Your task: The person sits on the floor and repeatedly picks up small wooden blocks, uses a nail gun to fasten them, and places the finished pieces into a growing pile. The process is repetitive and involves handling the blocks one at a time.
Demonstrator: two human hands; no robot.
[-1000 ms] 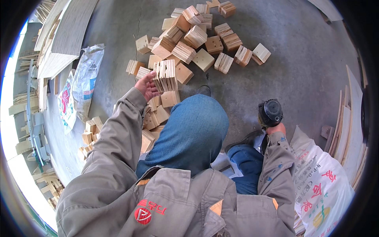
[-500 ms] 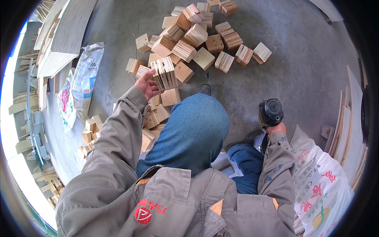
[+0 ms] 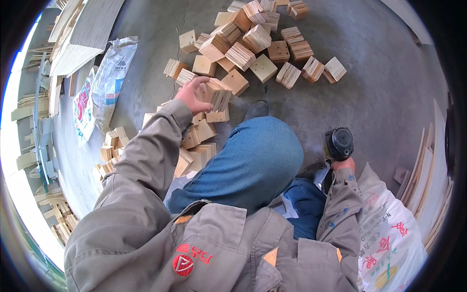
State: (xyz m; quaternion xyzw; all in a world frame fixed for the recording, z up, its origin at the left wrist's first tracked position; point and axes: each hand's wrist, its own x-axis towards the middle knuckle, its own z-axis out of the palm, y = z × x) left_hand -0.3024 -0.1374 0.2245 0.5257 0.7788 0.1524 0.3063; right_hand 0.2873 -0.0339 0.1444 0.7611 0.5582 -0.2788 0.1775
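Observation:
My left hand [image 3: 195, 96] is closed on a plywood block [image 3: 220, 91], thumb on the near side and fingers at the far side. The block is tilted, slightly blurred, with its layered edges toward the right. It hangs over other wooden blocks [image 3: 205, 130] beside my bent left knee. Low on the right, my right hand [image 3: 344, 164] is wrapped round the handle of a nail gun [image 3: 339, 142] with a round black cap. The cap faces up, and much of the tool's lower part is hidden.
A loose heap of plywood blocks [image 3: 241, 56] lies ahead on the concrete floor [image 3: 350, 29]. More small blocks [image 3: 113, 145] and white sacks [image 3: 109, 87] are at left. A printed white sack [image 3: 389, 233] and leaning boards [image 3: 423, 175] stand at right. Sheets [image 3: 95, 29] lean far left.
My left hand has turned the plywood block, so its flat face now shows beside the layered edges. The view has shifted a little. My right hand keeps its hold on the nail gun.

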